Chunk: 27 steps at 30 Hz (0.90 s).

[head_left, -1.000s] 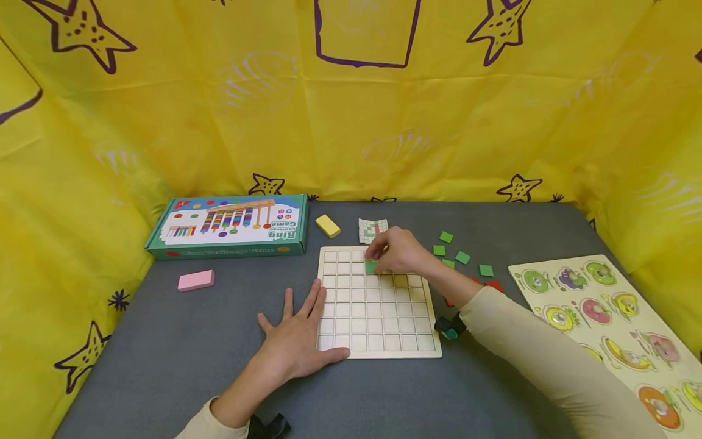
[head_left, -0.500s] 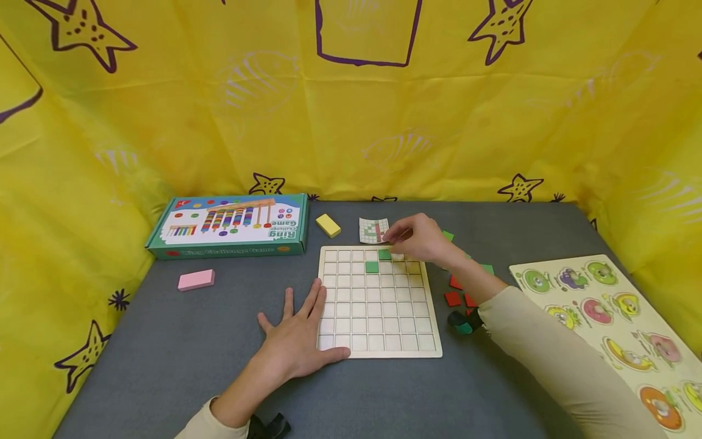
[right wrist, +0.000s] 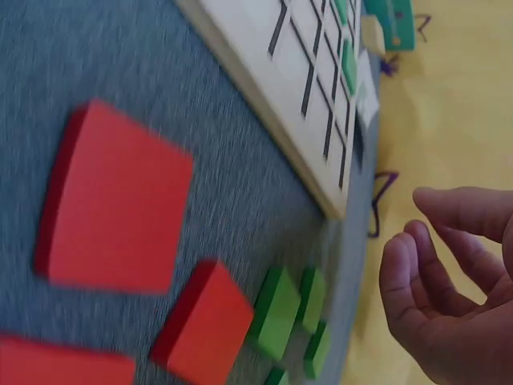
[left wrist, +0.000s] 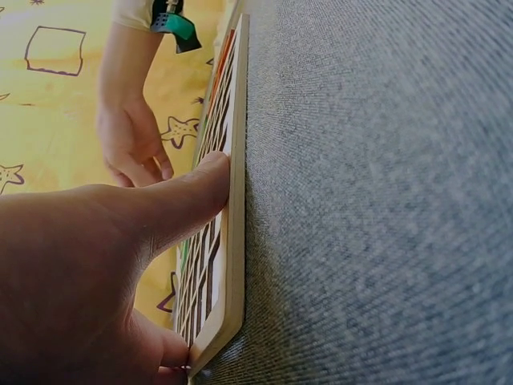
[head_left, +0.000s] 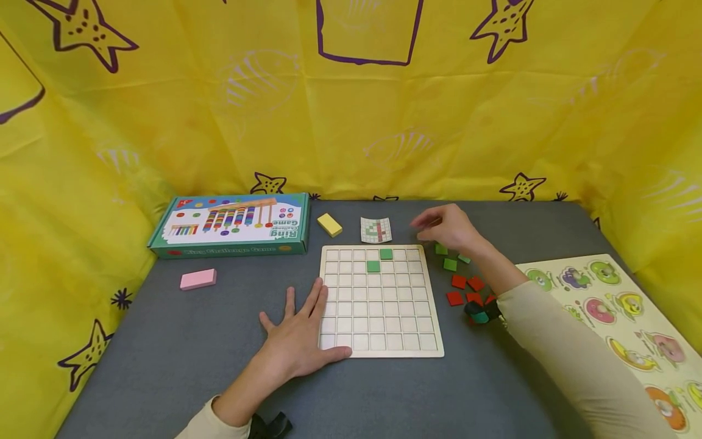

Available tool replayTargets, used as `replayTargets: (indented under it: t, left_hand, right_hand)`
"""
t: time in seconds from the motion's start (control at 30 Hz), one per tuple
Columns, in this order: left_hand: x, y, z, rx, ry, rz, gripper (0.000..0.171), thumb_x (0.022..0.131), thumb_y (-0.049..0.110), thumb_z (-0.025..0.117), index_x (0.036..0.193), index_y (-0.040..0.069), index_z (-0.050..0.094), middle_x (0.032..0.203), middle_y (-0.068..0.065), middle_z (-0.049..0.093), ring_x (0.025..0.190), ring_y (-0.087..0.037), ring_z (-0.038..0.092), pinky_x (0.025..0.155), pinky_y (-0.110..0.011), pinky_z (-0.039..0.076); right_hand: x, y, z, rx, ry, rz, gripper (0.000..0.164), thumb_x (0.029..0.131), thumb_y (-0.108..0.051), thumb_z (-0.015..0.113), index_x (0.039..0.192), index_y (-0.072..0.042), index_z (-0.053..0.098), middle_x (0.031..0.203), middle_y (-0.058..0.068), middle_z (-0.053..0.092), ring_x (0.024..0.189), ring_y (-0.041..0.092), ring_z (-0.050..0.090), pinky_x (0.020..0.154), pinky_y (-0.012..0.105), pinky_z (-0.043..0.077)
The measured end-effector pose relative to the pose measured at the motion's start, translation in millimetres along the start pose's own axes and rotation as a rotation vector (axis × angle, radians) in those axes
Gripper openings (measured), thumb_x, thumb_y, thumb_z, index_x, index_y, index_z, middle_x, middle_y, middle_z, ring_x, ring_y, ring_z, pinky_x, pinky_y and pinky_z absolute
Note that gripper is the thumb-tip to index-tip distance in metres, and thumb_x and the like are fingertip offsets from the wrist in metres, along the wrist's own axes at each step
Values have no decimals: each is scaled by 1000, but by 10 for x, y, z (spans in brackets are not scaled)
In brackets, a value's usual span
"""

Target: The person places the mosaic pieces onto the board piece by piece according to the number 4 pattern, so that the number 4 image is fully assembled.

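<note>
A pale wooden grid board [head_left: 381,323] lies on the grey table, with two green square tiles in its upper cells, one green tile [head_left: 386,253] in the top row and another [head_left: 373,266] diagonally below it. My left hand [head_left: 296,341] rests with spread fingers at the board's left edge; its thumb [left wrist: 188,196] lies over the near corner. Right of the board's top corner, my right hand [head_left: 450,230] hovers with loosely bent fingers, and the right wrist view shows nothing between them. Several loose green tiles [head_left: 450,264] lie below it, partly hidden by the hand and forearm.
Several red tiles [head_left: 455,298] lie right of the board. Behind it is a gridded pattern card [head_left: 376,230], beside a yellow block [head_left: 329,225]. A game box [head_left: 230,225] and a pink block [head_left: 198,279] lie left; a fruit puzzle board [head_left: 598,311] lies right.
The right hand has let go of a green tile in the board's top row and moved right, off the board towards the loose green tiles. The left hand stays in place.
</note>
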<state>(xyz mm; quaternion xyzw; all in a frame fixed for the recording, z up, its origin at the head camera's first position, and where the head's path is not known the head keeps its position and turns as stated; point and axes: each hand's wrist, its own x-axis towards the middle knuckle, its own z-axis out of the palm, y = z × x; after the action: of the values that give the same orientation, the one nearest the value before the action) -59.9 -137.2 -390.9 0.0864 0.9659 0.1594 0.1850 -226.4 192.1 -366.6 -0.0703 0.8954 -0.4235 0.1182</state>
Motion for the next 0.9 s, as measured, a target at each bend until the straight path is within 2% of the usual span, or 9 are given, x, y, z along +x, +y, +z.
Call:
replayTargets:
  t: [0.1, 0.23, 0.47, 0.6, 0.8, 0.9]
  left_hand:
    - [3, 1, -3, 1, -1, -1, 122, 78, 77, 74, 168, 16, 19, 177, 2, 6, 157, -55, 5, 96, -97, 6]
    - [2, 1, -9, 0, 1, 2, 122, 79, 77, 74, 169, 16, 19, 177, 2, 6, 157, -55, 5, 96, -97, 6]
    - [-2, 5, -15, -14, -1, 9, 121, 79, 76, 74, 169, 17, 18, 177, 3, 6, 158, -54, 4, 96, -96, 6]
    - [-5, 8, -19, -10, 1, 6, 122, 78, 76, 75, 169, 16, 18, 177, 2, 6, 157, -55, 5, 96, -97, 6]
    - [-30, -6, -21, -5, -8, -3, 123, 78, 77, 75, 169, 17, 18, 177, 3, 5, 157, -55, 5, 96, -97, 6]
    - [-24, 1, -23, -10, -7, -1, 123, 78, 77, 75, 169, 17, 18, 177, 3, 5, 157, -55, 5, 96, -97, 6]
  right_hand:
    - [17, 45, -72, 23, 15, 23, 31, 94, -3, 73, 125, 1, 73, 125, 23, 69, 109, 34, 66, 92, 48, 56]
    - [35, 112, -157, 36, 46, 36, 34, 92, 0, 72, 126, 3, 72, 129, 26, 67, 109, 32, 66, 90, 42, 57]
    - [24, 252, -267, 83, 74, 69, 40, 90, 2, 73, 129, 9, 68, 126, 29, 66, 90, 12, 64, 79, 26, 56]
    - [19, 311, -295, 77, 90, 83, 40, 89, 2, 74, 128, 9, 68, 125, 29, 67, 88, 7, 61, 76, 21, 55]
    - [-1, 381, -287, 19, 104, 125, 40, 86, 1, 75, 125, 8, 69, 122, 29, 68, 99, 23, 61, 71, 18, 51]
    - [-19, 411, -310, 0, 109, 156, 40, 84, 0, 77, 123, 8, 70, 119, 26, 68, 96, 23, 60, 69, 20, 51]
